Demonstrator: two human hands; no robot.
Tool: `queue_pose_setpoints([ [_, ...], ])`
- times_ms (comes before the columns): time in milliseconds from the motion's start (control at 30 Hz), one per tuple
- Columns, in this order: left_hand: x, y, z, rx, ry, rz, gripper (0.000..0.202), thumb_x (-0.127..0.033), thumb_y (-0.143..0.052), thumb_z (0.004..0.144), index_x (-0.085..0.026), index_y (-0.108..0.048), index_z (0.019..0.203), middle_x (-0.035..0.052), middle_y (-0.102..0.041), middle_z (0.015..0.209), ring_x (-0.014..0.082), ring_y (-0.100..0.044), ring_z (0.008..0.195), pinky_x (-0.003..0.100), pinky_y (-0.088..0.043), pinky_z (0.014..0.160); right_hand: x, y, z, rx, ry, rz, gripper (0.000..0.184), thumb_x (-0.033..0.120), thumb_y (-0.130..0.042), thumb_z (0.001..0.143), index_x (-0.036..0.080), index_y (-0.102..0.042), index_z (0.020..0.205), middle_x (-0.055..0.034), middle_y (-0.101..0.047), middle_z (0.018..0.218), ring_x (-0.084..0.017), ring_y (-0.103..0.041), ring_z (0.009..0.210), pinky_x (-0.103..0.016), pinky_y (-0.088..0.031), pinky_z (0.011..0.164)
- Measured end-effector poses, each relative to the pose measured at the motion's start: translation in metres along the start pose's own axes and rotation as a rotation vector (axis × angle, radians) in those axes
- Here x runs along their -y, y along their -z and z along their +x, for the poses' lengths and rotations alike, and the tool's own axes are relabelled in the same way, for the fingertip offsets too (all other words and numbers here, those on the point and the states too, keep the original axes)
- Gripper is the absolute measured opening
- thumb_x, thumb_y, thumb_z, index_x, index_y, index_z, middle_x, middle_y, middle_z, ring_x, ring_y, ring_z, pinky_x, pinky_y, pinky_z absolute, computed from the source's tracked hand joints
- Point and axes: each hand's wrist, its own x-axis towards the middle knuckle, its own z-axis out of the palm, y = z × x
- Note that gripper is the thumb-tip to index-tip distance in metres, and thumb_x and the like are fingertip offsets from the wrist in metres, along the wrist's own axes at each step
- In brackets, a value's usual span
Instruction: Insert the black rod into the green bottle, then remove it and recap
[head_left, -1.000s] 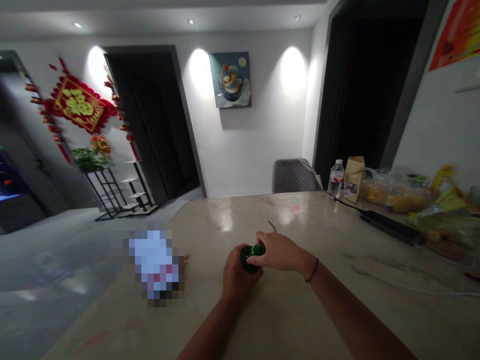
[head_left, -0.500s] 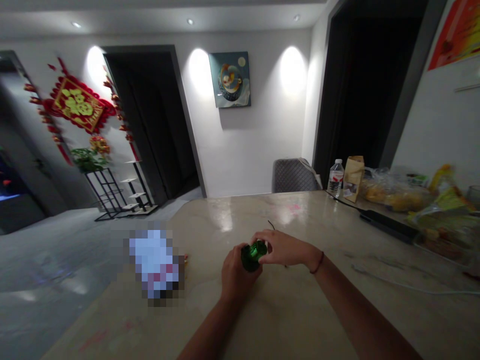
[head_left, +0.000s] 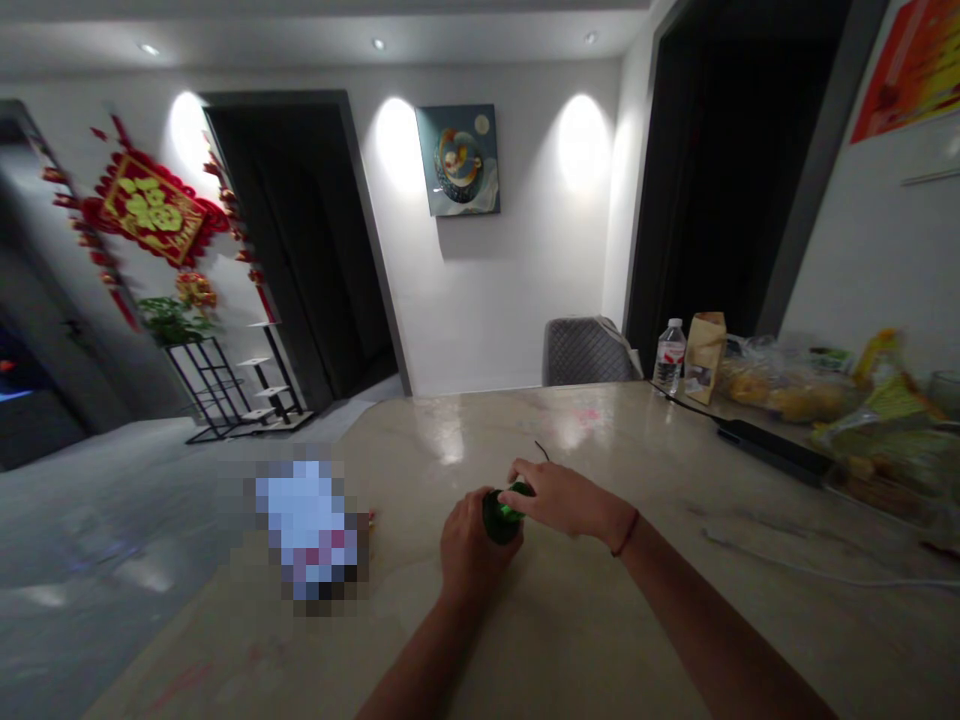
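My left hand (head_left: 478, 543) is wrapped around the lower part of a shiny green round object (head_left: 504, 513), just above or on the marble-look table (head_left: 600, 640). My right hand (head_left: 559, 497) wears a thin dark red cord at the wrist. Its thumb lies over the narrower upper part of the green object, and its fingers curl behind it. Both hands hide much of the object, so its exact kind cannot be made out. A thin dark strand (head_left: 541, 450) shows just beyond my right hand.
At the left edge of the table lies a pixelated pale-blue item (head_left: 307, 525). A water bottle (head_left: 670, 357), paper bag (head_left: 705, 357), black power strip (head_left: 776, 450), white cable (head_left: 810, 575) and plastic food bags (head_left: 795, 390) are on the right. A grey chair (head_left: 589, 352) stands behind.
My right thumb has moved over the top of the green object, covering more of its narrow part. My left hand keeps its hold nearly unchanged.
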Motion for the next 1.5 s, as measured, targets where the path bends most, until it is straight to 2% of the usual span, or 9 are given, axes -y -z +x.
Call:
queue_pose_setpoints([
  [100,0.0,0.0,0.0,0.008,0.003,-0.011,0.041,-0.025,-0.06,0.06,-0.019,-0.047,0.098,0.0047,-0.06,0.086,0.019,-0.057,0.08,0.031,-0.046,0.072,0.002,0.003,-0.005,0.014,0.041,0.072,0.048,0.038,-0.051,0.076,0.012,-0.044,0.116,-0.0136,-0.059,0.105,-0.021,-0.056,0.091,-0.028,-0.038,0.076],
  [167,-0.001,0.0,-0.001,0.014,0.013,-0.02,0.042,-0.023,-0.06,0.059,-0.019,-0.047,0.098,0.0045,-0.06,0.086,0.0191,-0.057,0.08,0.031,-0.046,0.072,0.004,0.005,-0.008,0.029,0.034,0.09,0.053,0.043,-0.052,0.074,0.012,-0.043,0.116,-0.0154,-0.057,0.108,-0.023,-0.056,0.093,-0.029,-0.038,0.076],
  [267,-0.002,0.001,-0.001,0.017,0.003,-0.024,0.04,-0.023,-0.059,0.06,-0.019,-0.047,0.097,0.0046,-0.06,0.086,0.0195,-0.057,0.08,0.032,-0.045,0.073,0.007,0.006,-0.009,0.056,-0.036,0.039,0.049,0.052,-0.043,0.078,0.011,-0.048,0.105,-0.0154,-0.061,0.096,-0.025,-0.058,0.087,-0.031,-0.038,0.071],
  [333,-0.003,0.001,0.0,0.018,-0.005,-0.025,0.038,-0.025,-0.059,0.061,-0.02,-0.047,0.097,0.0045,-0.06,0.086,0.0198,-0.057,0.08,0.032,-0.045,0.074,0.008,0.006,-0.008,0.06,-0.057,-0.014,0.043,0.049,-0.038,0.082,0.012,-0.05,0.098,-0.0147,-0.062,0.089,-0.025,-0.058,0.084,-0.031,-0.038,0.068],
  [533,-0.002,0.001,0.0,0.003,-0.016,0.009,0.04,-0.026,-0.06,0.06,-0.02,-0.048,0.097,0.0051,-0.061,0.087,0.0201,-0.057,0.081,0.032,-0.045,0.074,0.001,0.006,-0.006,0.051,0.043,0.021,0.027,0.033,-0.052,0.074,0.014,-0.049,0.093,-0.0083,-0.06,0.086,-0.018,-0.056,0.077,-0.026,-0.037,0.067],
  [700,-0.001,-0.001,0.001,-0.011,-0.049,0.027,0.041,-0.029,-0.061,0.063,-0.018,-0.047,0.1,0.0067,-0.061,0.089,0.0205,-0.057,0.083,0.032,-0.045,0.075,-0.008,0.008,-0.005,0.084,0.112,0.096,0.026,0.028,-0.054,0.071,0.015,-0.048,0.093,-0.0041,-0.057,0.081,-0.014,-0.052,0.07,-0.023,-0.037,0.061],
  [967,-0.002,0.002,0.0,0.04,-0.022,0.014,0.05,-0.047,-0.061,0.065,-0.02,-0.047,0.105,0.0059,-0.062,0.092,0.0206,-0.057,0.086,0.03,-0.044,0.074,-0.019,0.012,0.0,0.114,0.17,0.162,0.025,0.021,-0.054,0.072,0.017,-0.048,0.096,0.001,-0.053,0.078,-0.011,-0.05,0.069,-0.021,-0.038,0.062],
  [1367,-0.003,0.006,0.0,0.06,0.001,0.037,0.047,-0.051,-0.057,0.066,-0.022,-0.048,0.102,0.0039,-0.063,0.089,0.0186,-0.059,0.081,0.027,-0.044,0.068,-0.026,0.009,0.002,0.1,0.24,0.192,0.031,0.014,-0.054,0.069,0.017,-0.049,0.1,0.0008,-0.054,0.083,-0.011,-0.05,0.071,-0.021,-0.039,0.067],
  [1500,-0.004,0.007,0.0,0.074,0.072,0.026,0.05,-0.055,-0.058,0.063,-0.021,-0.047,0.099,0.0039,-0.063,0.085,0.0191,-0.061,0.077,0.027,-0.045,0.065,-0.022,0.011,0.001,0.083,0.25,0.176,0.031,0.013,-0.053,0.068,0.018,-0.05,0.099,-0.0002,-0.055,0.086,-0.011,-0.05,0.073,-0.021,-0.04,0.069],
])
